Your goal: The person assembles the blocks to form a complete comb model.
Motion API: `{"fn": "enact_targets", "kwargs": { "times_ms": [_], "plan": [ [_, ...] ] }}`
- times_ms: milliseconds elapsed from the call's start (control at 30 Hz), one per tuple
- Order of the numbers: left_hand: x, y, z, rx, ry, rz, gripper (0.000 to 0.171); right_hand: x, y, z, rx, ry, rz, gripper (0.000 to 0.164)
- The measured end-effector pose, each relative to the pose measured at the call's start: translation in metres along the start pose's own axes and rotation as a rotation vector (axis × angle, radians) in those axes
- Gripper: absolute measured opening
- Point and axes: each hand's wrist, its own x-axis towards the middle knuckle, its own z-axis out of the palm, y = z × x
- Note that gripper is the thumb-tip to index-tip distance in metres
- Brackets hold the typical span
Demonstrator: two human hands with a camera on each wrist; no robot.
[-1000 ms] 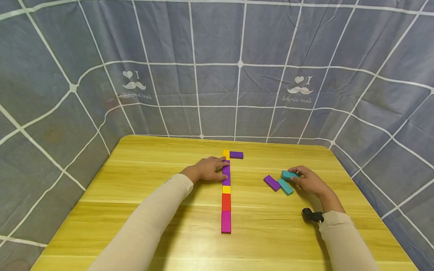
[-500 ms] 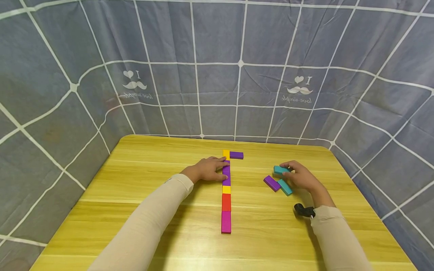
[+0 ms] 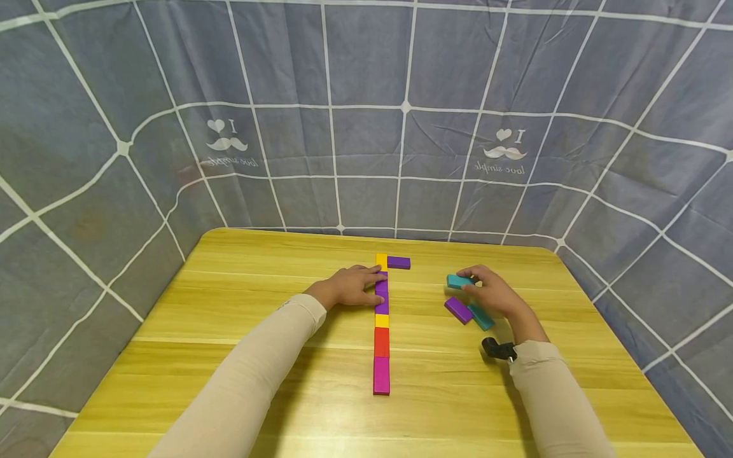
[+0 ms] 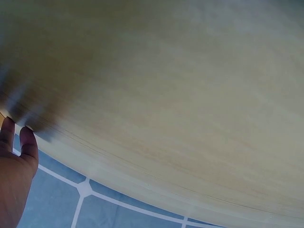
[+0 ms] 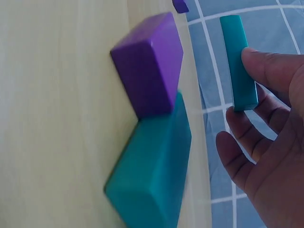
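Right hand (image 3: 492, 294) is gripping a teal block (image 3: 456, 280) between thumb and fingers; the right wrist view is showing it raised off the wooden surface (image 3: 229, 267). Since the earlier frames this hand has been moving from the right-edge side toward the middle and a little toward the far edge, now passing beyond the loose purple block (image 3: 459, 310). That block and the second teal block (image 3: 481, 318) are staying put, touching at one end, right of centre. Left hand (image 3: 352, 285) is not moving: fingers spread, resting on the purple blocks (image 3: 382, 304) of the row, apparently steadying them. The row is running from near the far edge toward the near edge, ending in a red block (image 3: 382, 342) and a magenta block (image 3: 381, 375). Dark purple block (image 3: 399, 262) is jutting from its far end toward the right edge. Judgement: teal block is mid-carry, clear of the loose pair, not yet placed.
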Motion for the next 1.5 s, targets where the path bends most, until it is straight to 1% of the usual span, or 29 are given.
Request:
{"fn": "enact_targets", "kwargs": {
  "times_ms": [167,333,433,600,800,933,1133,1333,1500],
  "plan": [
    [-0.001,0.000,0.000,-0.003,0.000,-0.003,0.072,0.007,-0.007,0.008,0.024,0.004,-0.043,0.031],
    [0.000,0.000,0.000,-0.008,-0.002,-0.006,0.072,0.013,-0.013,0.016,0.046,-0.002,-0.042,0.031],
    [0.001,0.000,0.000,-0.010,-0.001,-0.006,0.072,0.017,-0.017,0.020,0.034,-0.002,-0.044,0.032],
    [0.001,-0.002,-0.001,-0.008,-0.004,-0.003,0.072,0.024,-0.024,0.030,0.003,0.001,-0.071,0.031],
    [0.003,-0.006,-0.003,-0.010,-0.006,0.009,0.072,0.038,-0.033,0.043,0.025,0.010,-0.085,0.029],
    [0.005,-0.009,-0.003,-0.012,-0.004,0.013,0.071,0.048,-0.037,0.051,0.019,0.027,-0.105,0.028],
    [0.008,-0.011,-0.003,-0.019,-0.014,0.005,0.073,0.057,-0.040,0.063,0.021,0.033,-0.087,0.028],
    [0.008,-0.011,-0.003,-0.018,-0.008,0.004,0.072,0.066,-0.045,0.069,0.020,0.040,-0.086,0.030],
    [0.008,-0.010,-0.005,-0.028,-0.003,0.008,0.072,0.073,-0.048,0.075,0.056,0.035,-0.048,0.031]
  ]
}}
